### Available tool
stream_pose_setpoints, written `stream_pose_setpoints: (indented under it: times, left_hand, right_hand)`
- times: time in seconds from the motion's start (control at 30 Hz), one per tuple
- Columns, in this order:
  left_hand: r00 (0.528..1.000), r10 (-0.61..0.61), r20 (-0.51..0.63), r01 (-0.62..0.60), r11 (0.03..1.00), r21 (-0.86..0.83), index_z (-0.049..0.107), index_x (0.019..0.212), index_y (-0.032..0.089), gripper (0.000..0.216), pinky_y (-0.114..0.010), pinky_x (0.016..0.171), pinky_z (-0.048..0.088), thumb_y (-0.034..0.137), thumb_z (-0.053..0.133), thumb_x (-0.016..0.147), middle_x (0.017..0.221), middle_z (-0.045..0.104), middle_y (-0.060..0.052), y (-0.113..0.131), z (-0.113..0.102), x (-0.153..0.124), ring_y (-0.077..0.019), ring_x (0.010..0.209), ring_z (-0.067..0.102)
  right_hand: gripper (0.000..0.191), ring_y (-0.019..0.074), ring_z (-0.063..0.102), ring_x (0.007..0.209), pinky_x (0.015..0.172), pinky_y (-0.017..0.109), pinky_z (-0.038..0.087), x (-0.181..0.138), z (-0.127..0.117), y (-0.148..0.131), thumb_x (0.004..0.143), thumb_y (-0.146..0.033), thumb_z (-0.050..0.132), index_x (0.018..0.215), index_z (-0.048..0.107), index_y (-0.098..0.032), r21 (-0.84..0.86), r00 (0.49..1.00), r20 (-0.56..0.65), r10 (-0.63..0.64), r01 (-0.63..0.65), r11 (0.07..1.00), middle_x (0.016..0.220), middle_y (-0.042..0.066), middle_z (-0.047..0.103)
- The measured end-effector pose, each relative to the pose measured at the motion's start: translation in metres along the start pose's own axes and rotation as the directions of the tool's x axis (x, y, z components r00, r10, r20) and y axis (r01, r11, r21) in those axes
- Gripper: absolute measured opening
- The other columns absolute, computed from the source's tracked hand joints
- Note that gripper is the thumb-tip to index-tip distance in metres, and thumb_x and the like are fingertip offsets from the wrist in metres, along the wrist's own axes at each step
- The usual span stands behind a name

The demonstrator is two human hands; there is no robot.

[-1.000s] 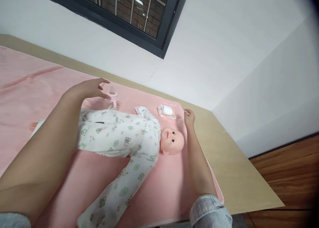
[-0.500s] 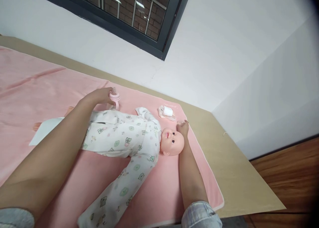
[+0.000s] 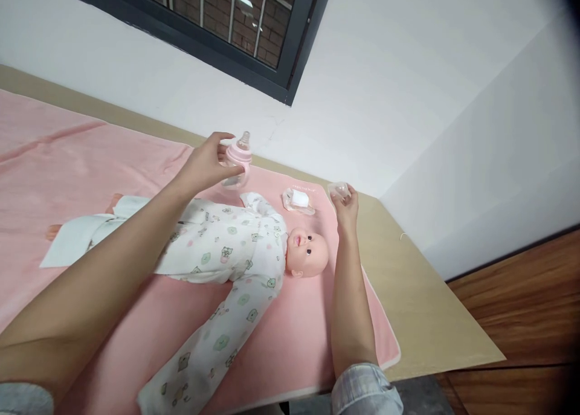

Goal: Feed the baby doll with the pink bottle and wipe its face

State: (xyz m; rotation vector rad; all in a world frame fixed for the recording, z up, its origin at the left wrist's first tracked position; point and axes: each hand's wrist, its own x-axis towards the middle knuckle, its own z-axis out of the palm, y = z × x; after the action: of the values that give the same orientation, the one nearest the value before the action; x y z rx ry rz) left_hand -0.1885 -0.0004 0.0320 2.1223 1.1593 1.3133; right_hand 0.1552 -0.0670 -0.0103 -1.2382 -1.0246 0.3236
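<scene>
A baby doll (image 3: 304, 253) in a white printed sleepsuit (image 3: 222, 252) lies on a pink blanket (image 3: 67, 161). My left hand (image 3: 203, 164) grips a pink baby bottle (image 3: 237, 159) and holds it lifted above the doll's chest. My right hand (image 3: 347, 205) holds a small clear bottle cap (image 3: 339, 189) above the blanket's far right corner, just past the doll's head.
A small wrapped white packet (image 3: 298, 200) lies on the blanket between my hands. A white cloth (image 3: 79, 237) lies under the doll's legs. The tan table (image 3: 421, 306) meets a white wall at the back and ends above a wooden floor (image 3: 521, 318) at the right.
My left hand closed on the bottle and lifted it off the blanket. My right hand rose from beside the doll's head with the clear cap in it.
</scene>
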Motion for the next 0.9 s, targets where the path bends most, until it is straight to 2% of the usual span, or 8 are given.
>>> stream_pose_setpoints:
  times: [0.07, 0.13, 0.27, 0.37, 0.53, 0.7, 0.8, 0.9]
  left_hand:
    - [0.998, 0.038, 0.044, -0.037, 0.999, -0.029, 0.041, 0.137, 0.021, 0.073, -0.034, 0.092, 0.049, 0.034, 0.071, 0.072, 0.118, 0.063, -0.005, 0.019, 0.007, -0.008, -0.0250, 0.108, 0.061]
    - [0.987, 0.118, 0.108, -0.116, 0.993, -0.026, 0.042, 0.136, 0.024, 0.070, -0.034, 0.090, 0.050, 0.033, 0.070, 0.072, 0.117, 0.064, -0.005, 0.039, 0.012, -0.019, -0.0259, 0.110, 0.061]
    - [0.957, 0.199, 0.211, -0.213, 0.976, 0.049, 0.039, 0.139, 0.021, 0.073, -0.037, 0.090, 0.049, 0.035, 0.068, 0.074, 0.119, 0.064, -0.008, 0.074, 0.014, -0.041, -0.0289, 0.112, 0.060]
    - [0.951, 0.194, 0.239, -0.227, 0.966, 0.121, 0.038, 0.140, 0.021, 0.072, -0.038, 0.087, 0.049, 0.036, 0.066, 0.075, 0.119, 0.065, -0.009, 0.085, 0.015, -0.048, -0.0301, 0.111, 0.061]
    - [0.939, 0.194, 0.282, -0.244, 0.958, 0.154, 0.037, 0.139, 0.021, 0.072, -0.039, 0.084, 0.049, 0.038, 0.066, 0.075, 0.119, 0.065, -0.009, 0.083, 0.019, -0.047, -0.0306, 0.111, 0.061]
    - [0.940, 0.206, 0.271, -0.248, 0.960, 0.131, 0.037, 0.139, 0.022, 0.071, -0.038, 0.084, 0.049, 0.044, 0.065, 0.077, 0.118, 0.065, -0.009, 0.081, 0.019, -0.047, -0.0306, 0.109, 0.062]
    - [0.946, 0.214, 0.243, -0.248, 0.962, 0.117, 0.038, 0.138, 0.023, 0.073, -0.038, 0.083, 0.050, 0.048, 0.067, 0.076, 0.117, 0.066, -0.009, 0.082, 0.017, -0.048, -0.0311, 0.107, 0.063]
    - [0.953, 0.203, 0.225, -0.236, 0.962, 0.135, 0.038, 0.137, 0.025, 0.073, -0.038, 0.082, 0.050, 0.047, 0.068, 0.075, 0.117, 0.066, -0.009, 0.083, 0.018, -0.048, -0.0313, 0.106, 0.063]
  right_hand:
    - [0.073, 0.0191, 0.058, 0.118, 0.104, 0.040, 0.046, -0.013, 0.011, -0.036, 0.073, -0.041, 0.072, 0.135, 0.038, -0.022, 0.095, 0.982, 0.124, -0.144, 0.133, 0.987, 0.127, 0.011, 0.058]
    - [0.072, 0.0199, 0.056, 0.121, 0.106, 0.042, 0.045, -0.030, 0.022, -0.067, 0.076, -0.045, 0.069, 0.138, 0.036, -0.027, 0.135, 0.942, 0.216, -0.255, 0.230, 0.964, 0.127, 0.009, 0.058]
    - [0.072, 0.0214, 0.055, 0.122, 0.106, 0.043, 0.045, -0.062, 0.040, -0.101, 0.079, -0.051, 0.066, 0.140, 0.033, -0.031, 0.160, 0.885, 0.303, -0.352, 0.317, 0.935, 0.129, 0.008, 0.056]
    - [0.070, 0.0221, 0.052, 0.124, 0.106, 0.045, 0.045, -0.076, 0.048, -0.108, 0.082, -0.053, 0.063, 0.141, 0.031, -0.034, 0.169, 0.869, 0.331, -0.368, 0.329, 0.929, 0.135, 0.007, 0.051]
    - [0.070, 0.0230, 0.047, 0.130, 0.106, 0.046, 0.045, -0.082, 0.054, -0.106, 0.084, -0.054, 0.059, 0.143, 0.028, -0.036, 0.149, 0.871, 0.342, -0.352, 0.320, 0.936, 0.144, 0.007, 0.043]
    - [0.066, 0.0226, 0.045, 0.131, 0.106, 0.045, 0.046, -0.087, 0.061, -0.103, 0.083, -0.055, 0.060, 0.141, 0.035, -0.035, 0.130, 0.834, 0.468, -0.294, 0.264, 0.956, 0.144, 0.004, 0.043]
    - [0.075, 0.0236, 0.046, 0.132, 0.105, 0.047, 0.046, -0.092, 0.064, -0.102, 0.080, -0.055, 0.063, 0.145, 0.029, -0.037, 0.161, 0.812, 0.518, -0.270, 0.218, 0.963, 0.145, 0.004, 0.041]
    - [0.086, 0.0246, 0.050, 0.127, 0.099, 0.047, 0.051, -0.096, 0.067, -0.101, 0.076, -0.053, 0.069, 0.147, 0.022, -0.038, 0.195, 0.824, 0.508, -0.251, 0.173, 0.965, 0.145, 0.005, 0.040]
